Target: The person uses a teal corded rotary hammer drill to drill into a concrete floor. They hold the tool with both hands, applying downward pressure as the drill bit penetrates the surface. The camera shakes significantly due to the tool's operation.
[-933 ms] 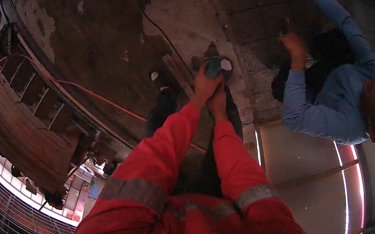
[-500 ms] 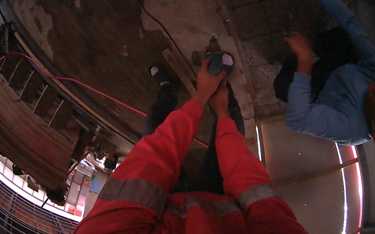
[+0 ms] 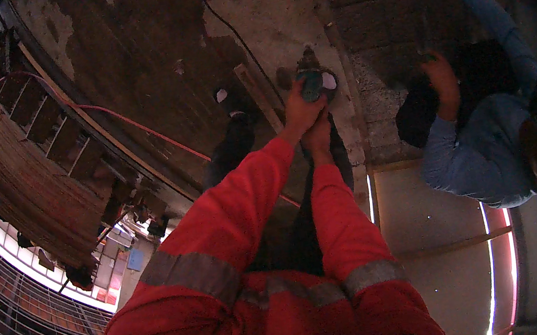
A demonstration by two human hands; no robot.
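Note:
A teal and dark power drill (image 3: 310, 79) is in my two hands, its dark nose pointing away from me at the floor beside my right shoe. My left hand (image 3: 302, 107) wraps round its body. Behind it, my right hand (image 3: 318, 135) is closed at the rear end, where the handle is mostly hidden by my fingers. Dim light hides the exact tip of the drill. A black cable (image 3: 231, 28) crosses the floor from the top and passes close to the drill.
A wooden strip (image 3: 258, 96) lies between my feet. One red hose (image 3: 142, 134) runs across the floor on the left, near a slatted wooden stack (image 3: 32, 171) and wire mesh (image 3: 25, 328). At right, a person in a blue shirt (image 3: 483, 146) crouches beside block masonry (image 3: 373, 38).
My hands and the drill have shifted only slightly in the picture. The person in blue has leaned a little to the right, and their near hand has moved right.

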